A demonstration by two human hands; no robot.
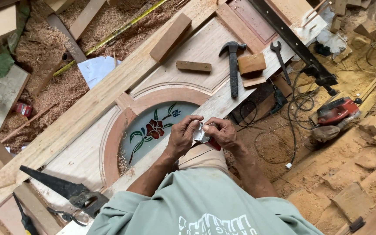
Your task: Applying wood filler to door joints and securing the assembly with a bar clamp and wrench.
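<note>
Both my hands meet over the near edge of a wooden door that lies flat. My left hand and my right hand pinch a small white and red packet between their fingertips. Just left of my hands the door holds an arched glass panel painted with a red flower and green leaves. What the packet contains is hidden by my fingers.
On the door lie a claw hammer, a spanner, several wood blocks and a hand saw. A red power tool and tangled black cables sit on the sawdust floor at right. Planks and shavings lie beyond the door.
</note>
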